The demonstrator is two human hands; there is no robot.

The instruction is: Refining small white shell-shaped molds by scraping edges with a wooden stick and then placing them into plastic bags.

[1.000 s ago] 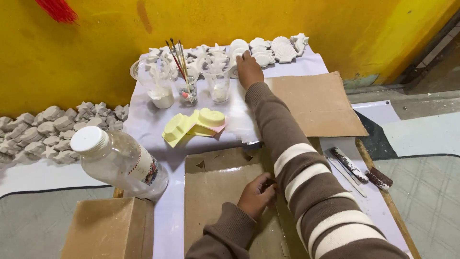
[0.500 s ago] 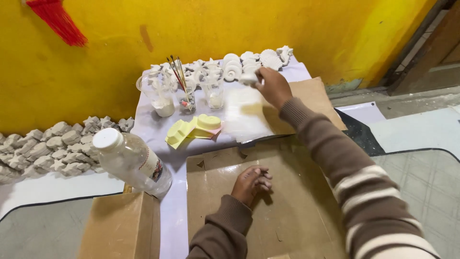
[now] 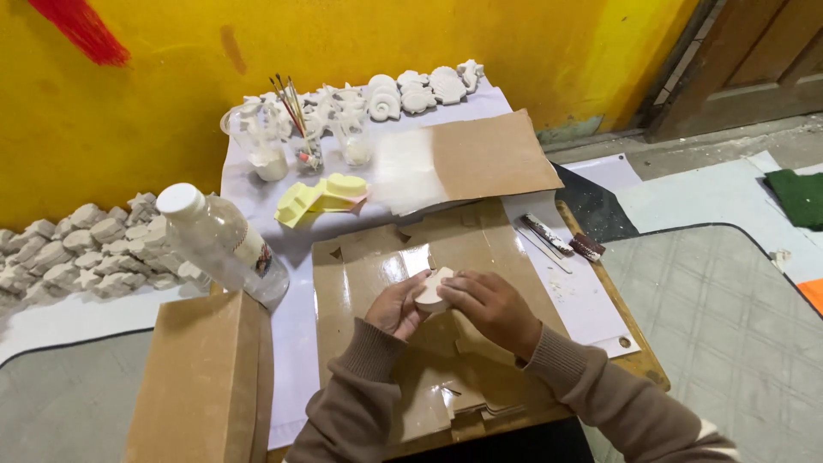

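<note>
Both hands meet over the middle of the table, sharing one small white plaster piece [image 3: 431,289]. The left hand [image 3: 397,306] has its grip closed around the piece's near-left side, fingers curled under it; the right hand [image 3: 491,306] lays its grip over the top and right edge, fingers pressed together against it. The piece sits just above a flat sheet of brown cardboard [image 3: 377,257] that covers the table right beneath the hands, and whether it touches the sheet I can't tell.

Just beyond the grip, to the left, lies a pale yellow mould [image 3: 321,197]. Straight past it, another cardboard sheet [image 3: 493,154] lies tilted across the white table covering. Farther out from the hands, near the yellow wall [image 3: 429,34], stand clear cups [image 3: 266,154], one holding paintbrushes [image 3: 291,99], and behind them a row of white plaster figures [image 3: 411,90].

Left of the grip a clear plastic bottle [image 3: 219,244] with a white cap leans over a brown cardboard box [image 3: 201,377]. Well off to that side, a heap of white plaster pieces [image 3: 77,249] rests along the floor by the wall. Right of the grip, small tools [image 3: 553,236] lie on the white sheet
</note>
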